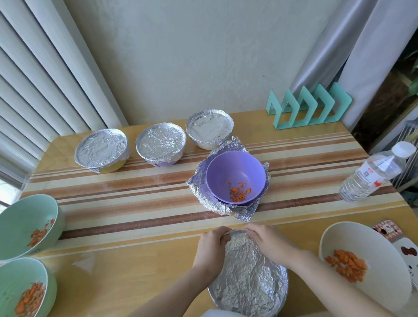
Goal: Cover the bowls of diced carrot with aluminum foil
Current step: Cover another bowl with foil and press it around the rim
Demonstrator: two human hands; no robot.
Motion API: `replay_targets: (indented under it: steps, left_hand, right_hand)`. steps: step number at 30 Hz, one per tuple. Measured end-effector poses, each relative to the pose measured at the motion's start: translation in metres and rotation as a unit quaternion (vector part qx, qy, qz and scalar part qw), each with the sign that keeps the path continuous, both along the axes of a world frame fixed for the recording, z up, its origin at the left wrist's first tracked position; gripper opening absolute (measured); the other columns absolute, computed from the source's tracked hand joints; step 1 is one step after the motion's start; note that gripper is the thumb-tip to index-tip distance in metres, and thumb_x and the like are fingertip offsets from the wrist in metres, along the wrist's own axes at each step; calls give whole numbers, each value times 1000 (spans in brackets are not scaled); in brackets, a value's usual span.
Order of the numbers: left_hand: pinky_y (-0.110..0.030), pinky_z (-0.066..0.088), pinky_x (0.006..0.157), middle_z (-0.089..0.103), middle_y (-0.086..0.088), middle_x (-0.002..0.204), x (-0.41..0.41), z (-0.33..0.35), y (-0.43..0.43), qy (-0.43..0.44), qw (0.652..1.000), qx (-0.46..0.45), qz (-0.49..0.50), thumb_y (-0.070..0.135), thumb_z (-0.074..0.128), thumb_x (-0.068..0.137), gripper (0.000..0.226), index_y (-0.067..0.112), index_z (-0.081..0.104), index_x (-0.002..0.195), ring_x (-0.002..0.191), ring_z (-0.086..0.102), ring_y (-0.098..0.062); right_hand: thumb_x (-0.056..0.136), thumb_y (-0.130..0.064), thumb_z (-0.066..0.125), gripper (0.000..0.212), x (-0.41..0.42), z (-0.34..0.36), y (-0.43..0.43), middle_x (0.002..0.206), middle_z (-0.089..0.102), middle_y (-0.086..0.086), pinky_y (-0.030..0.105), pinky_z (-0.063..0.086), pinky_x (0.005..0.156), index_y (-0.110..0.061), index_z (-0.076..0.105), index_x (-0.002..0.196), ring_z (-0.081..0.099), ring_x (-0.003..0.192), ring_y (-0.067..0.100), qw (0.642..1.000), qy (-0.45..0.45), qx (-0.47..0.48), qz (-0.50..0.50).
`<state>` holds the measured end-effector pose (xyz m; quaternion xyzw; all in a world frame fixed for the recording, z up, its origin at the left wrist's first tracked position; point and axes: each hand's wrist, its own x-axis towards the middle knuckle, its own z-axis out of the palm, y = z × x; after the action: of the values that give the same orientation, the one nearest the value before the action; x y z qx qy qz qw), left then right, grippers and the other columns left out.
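One striped table (125, 202) is carrying the work. At its near edge the bowl in hand (284, 287) is sitting upright, mouth facing up; being round, it is showing no long axis. Its foil cover (249, 277) is lying crumpled across the mouth. The left hand (213, 242) is gripping the foil at the far-left rim and the right hand (269, 241) at the far-right rim, fingers curled over it. From both hands the bowl is lying back toward the person, equally near each. The near rim is probably needing crimping next.
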<state>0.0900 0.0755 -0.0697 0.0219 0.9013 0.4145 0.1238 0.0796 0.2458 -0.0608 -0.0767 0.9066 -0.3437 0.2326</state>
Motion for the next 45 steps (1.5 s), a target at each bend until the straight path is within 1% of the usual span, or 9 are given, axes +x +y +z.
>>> replay_targets:
  steps: [8, 14, 18, 21, 25, 28, 36, 42, 45]
  left_hand:
    - [-29, 39, 70, 69, -7, 84, 4, -1, -6, -17, 999, 14, 43, 6, 52, 90, 17, 10, 68, 93, 82, 59, -25]
    - [-18, 37, 64, 69, -4, 80, 9, -5, -11, -29, 994, 41, 92, 5, 53, 89, 16, 10, 69, 88, 81, 59, -24]
    - [-18, 36, 61, 69, -5, 78, 12, -5, -13, -28, 993, 50, 102, 4, 52, 89, 17, 9, 68, 85, 78, 58, -25]
    - [-14, 35, 60, 68, -3, 77, 15, -4, -15, -22, 992, 52, 113, 5, 53, 89, 18, 12, 68, 83, 80, 59, -26]
    - [-14, 35, 58, 67, -6, 76, 21, -4, -15, -23, 989, 66, 131, 5, 52, 91, 19, 13, 67, 83, 73, 54, -23]
    - [-14, 34, 57, 66, -8, 77, 22, -3, -13, -27, 990, 64, 123, 6, 51, 92, 20, 16, 65, 83, 70, 49, -19]
    - [-19, 31, 53, 57, 1, 70, 20, -2, -15, -54, 993, 25, 105, 12, 43, 97, 21, 11, 62, 88, 70, 48, -20]
    - [-21, 28, 49, 48, 4, 56, 27, -5, -20, -41, 994, 12, 100, 10, 42, 97, 24, 14, 53, 75, 60, 36, -20]
    - [-25, 26, 51, 47, 4, 54, 29, -4, -20, -20, 996, 16, 83, 12, 43, 97, 26, 17, 51, 73, 60, 32, -22]
  right_hand:
    - [101, -19, 41, 28, 1, -1, -3, 111, 67, 4, 26, 44, 85, -12, 62, 119, 60, 101, 15, 1000, -13, -5, -24]
    - [102, -21, 37, 32, 4, 2, -3, 107, 66, -1, 16, 40, 62, -26, 56, 128, 54, 67, 6, 998, -23, -22, -55]
    - [101, -17, 39, 30, 7, 1, -7, 70, 60, -10, 13, 30, 44, -18, 58, 124, 43, 38, 1, 997, -4, -31, -73]
    - [102, -20, 36, 31, 11, 2, -8, 87, 65, -3, 16, 38, 51, -21, 53, 128, 51, 52, -3, 997, 2, -17, -74]
    - [101, -11, 37, 34, 17, 4, -8, 66, 40, -20, 10, 37, 48, -17, 54, 130, 47, 45, -13, 997, -5, -11, -79]
    - [100, -10, 38, 34, 19, 2, -8, 73, 52, -16, 9, 39, 51, -16, 55, 130, 47, 49, -18, 996, 3, -7, -93]
    - [102, -17, 35, 33, 21, 5, -13, 64, 36, -19, 10, 38, 51, -15, 50, 132, 32, 50, -4, 996, 33, 11, -80]
    - [100, -4, 35, 41, 21, 0, -17, 95, 63, 0, 15, 31, 52, -17, 48, 136, 52, 68, 2, 995, 11, 70, -63]
    - [99, -4, 35, 40, 18, 8, -26, 119, 62, 6, 24, 44, 67, -18, 49, 134, 59, 90, 13, 996, 14, 79, -30]
